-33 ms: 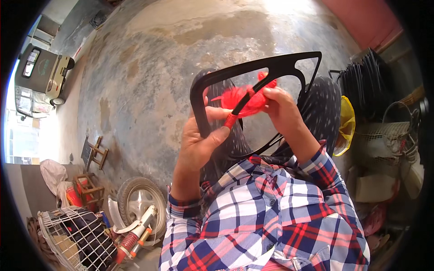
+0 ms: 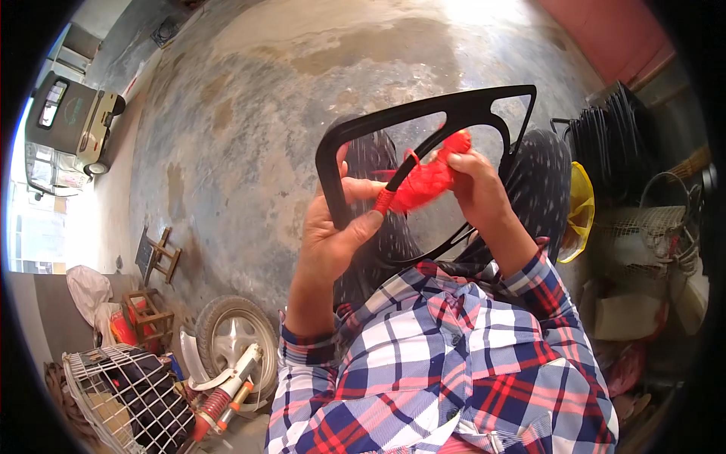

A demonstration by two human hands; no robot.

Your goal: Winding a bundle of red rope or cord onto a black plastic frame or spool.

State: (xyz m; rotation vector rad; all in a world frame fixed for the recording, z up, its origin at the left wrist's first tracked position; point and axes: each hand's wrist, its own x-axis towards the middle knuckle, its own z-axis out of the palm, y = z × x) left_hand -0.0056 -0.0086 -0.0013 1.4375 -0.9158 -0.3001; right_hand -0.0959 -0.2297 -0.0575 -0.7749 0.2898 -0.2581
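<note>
Cord bundle [image 2: 431, 180] sits between my hands, now shifted to the right of the frame bar [image 2: 398, 175], apparently bringing another turn round it; my right hand [image 2: 481, 185] grips it, my left hand [image 2: 327, 236] pinches the coil [image 2: 384, 201].

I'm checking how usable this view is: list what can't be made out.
Head view:
Right hand: most fingertips hidden behind the hand and red bundle.
Left hand: partly hidden behind the black frame.
Red bundle: far side turned away.
Parked vehicle: its marking too small.
Wheel: partly covered by the white strut.
</note>
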